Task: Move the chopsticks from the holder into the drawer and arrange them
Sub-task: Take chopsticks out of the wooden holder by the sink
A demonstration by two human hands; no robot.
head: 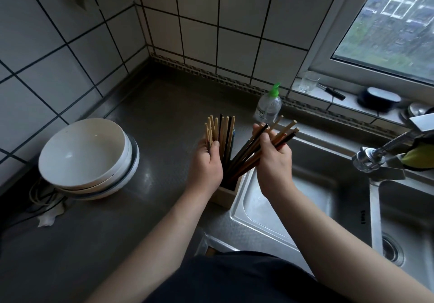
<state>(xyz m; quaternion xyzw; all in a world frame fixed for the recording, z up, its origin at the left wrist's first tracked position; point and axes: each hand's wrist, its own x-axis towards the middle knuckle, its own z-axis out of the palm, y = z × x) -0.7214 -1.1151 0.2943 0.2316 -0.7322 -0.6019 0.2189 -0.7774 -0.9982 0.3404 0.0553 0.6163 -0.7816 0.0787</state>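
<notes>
Two hands (pixel 206 164), one holder (pixel 225 193)

Bare forearms, no sleeves/rings (dark garment (pixel 234 277) at torso, btm of frame).

Wooden and dark chopsticks (pixel 225 138) fan upward from a pale wooden holder (pixel 223 196).

I see both forearms bare, reaching forward and converging near frame centre. Left hand (pixel 206 161): back toward camera, fingers curled closed around a bunch of chopsticks (pixel 210 130), thumb up along them. Right hand (pixel 273 161): fingers wrapped on a second, tilted bunch (pixel 279 133), thumb pressed on top.
</notes>
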